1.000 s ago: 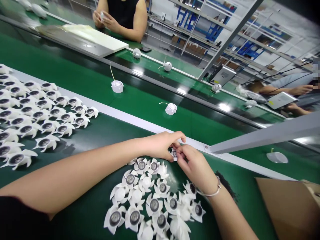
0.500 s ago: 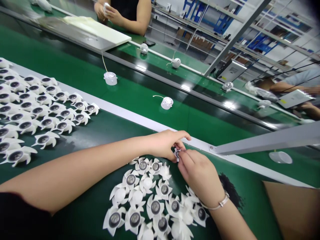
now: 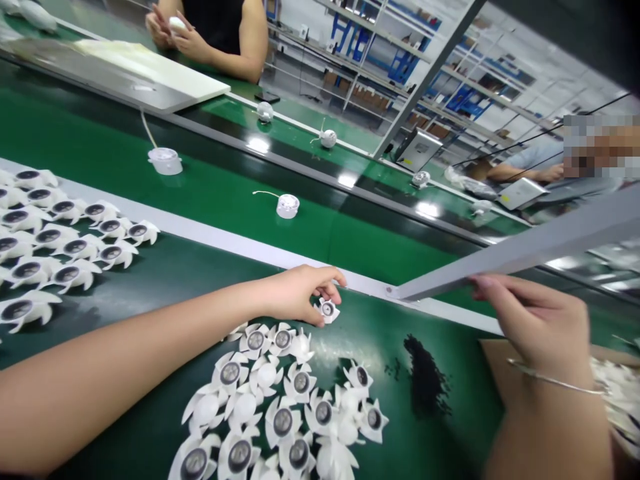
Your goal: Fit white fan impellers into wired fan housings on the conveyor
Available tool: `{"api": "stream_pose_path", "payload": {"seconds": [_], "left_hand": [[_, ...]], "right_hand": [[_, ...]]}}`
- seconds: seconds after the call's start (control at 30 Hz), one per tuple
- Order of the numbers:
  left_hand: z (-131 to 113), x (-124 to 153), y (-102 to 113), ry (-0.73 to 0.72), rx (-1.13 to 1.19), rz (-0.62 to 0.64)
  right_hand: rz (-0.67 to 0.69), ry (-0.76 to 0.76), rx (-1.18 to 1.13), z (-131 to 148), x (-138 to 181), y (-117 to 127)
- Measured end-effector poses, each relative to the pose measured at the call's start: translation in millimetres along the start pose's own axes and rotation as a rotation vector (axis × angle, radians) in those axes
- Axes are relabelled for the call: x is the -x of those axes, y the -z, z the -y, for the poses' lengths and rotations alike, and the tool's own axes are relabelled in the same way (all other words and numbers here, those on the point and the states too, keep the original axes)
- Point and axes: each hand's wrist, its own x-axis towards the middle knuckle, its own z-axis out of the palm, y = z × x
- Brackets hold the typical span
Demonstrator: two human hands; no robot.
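My left hand reaches in from the left, low over the green tabletop. Its thumb and bent fingers hold a small white fan blade wheel, dark hub facing up. Raised at the right, my right hand wears a thin bracelet and has its thumb and fingertips pinched together. Those fingertips overlap the grey post in view; what they hold, if anything, I cannot make out. Below my left hand lies a loose cluster of white fan blade wheels, some hub up, others turned over. A heap of tiny black pieces lies between my hands.
Further fan blade wheels stand in rows at left. Beyond the white rail, a green belt carries white round housings with wires. A slanted grey post rises at right, above a cardboard box. Co-workers sit across.
My right hand has left the fan blade wheel and moved right and up toward the post. My left hand keeps the wheel. The view has turned right.
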Motion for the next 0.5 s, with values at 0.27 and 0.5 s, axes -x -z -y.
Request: {"api": "stream_pose_path", "payload": {"seconds": [0.27, 0.5], "left_hand": [[0, 1, 2, 0.036, -0.008, 0.009], [-5, 2, 4, 0.105, 0.013, 0.022]], "right_hand": [[0.092, -0.383, 0.197, -88, -29, 10], [0.057, -0.394, 0.508, -146, -15, -44]]}}
